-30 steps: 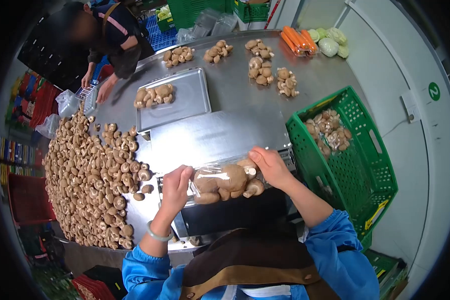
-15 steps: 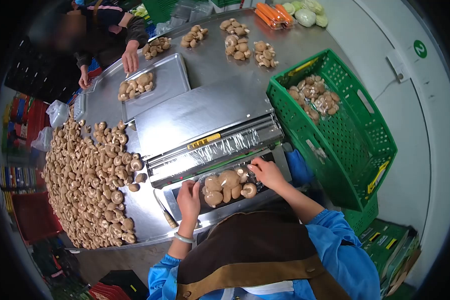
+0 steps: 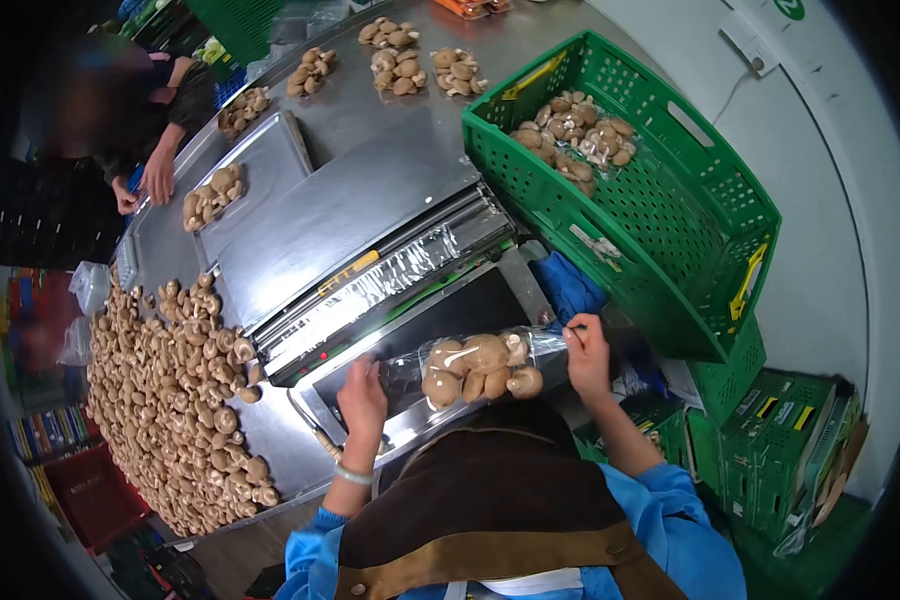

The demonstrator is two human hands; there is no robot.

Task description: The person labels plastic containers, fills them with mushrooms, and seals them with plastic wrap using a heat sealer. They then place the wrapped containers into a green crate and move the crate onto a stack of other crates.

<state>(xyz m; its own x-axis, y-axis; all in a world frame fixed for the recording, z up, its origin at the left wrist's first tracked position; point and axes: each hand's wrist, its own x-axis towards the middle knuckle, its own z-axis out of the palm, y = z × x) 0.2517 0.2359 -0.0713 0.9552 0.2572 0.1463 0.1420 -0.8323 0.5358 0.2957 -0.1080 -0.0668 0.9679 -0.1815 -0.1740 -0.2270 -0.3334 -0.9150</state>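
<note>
A pack of mushrooms (image 3: 482,368) in clear plastic film hangs in front of my apron, close over the front edge of the wrapping machine (image 3: 370,300). The film stretches out on both sides of the pack. My right hand (image 3: 588,358) is closed on the film's right end, fingers pinched together. At the left, my left hand (image 3: 362,402) grips the film's other end, its fingers slightly blurred. Behind the pack lies the machine's dark plate (image 3: 450,315), with a roll of film (image 3: 380,290) beyond it. Beside my left hand rests a tool with a wooden handle (image 3: 327,443).
Loose mushrooms (image 3: 170,410) are heaped at the left. A green crate (image 3: 660,215) with wrapped packs stands at the right. Several mushroom packs (image 3: 398,72) lie at the back. Another person's hand (image 3: 158,175) is near a tray (image 3: 295,150) at the upper left.
My hands have moved apart, drawing the film out on both sides of the pack. The pack has come nearer my body, off the plate. The other person's hand has drawn back from the tray.
</note>
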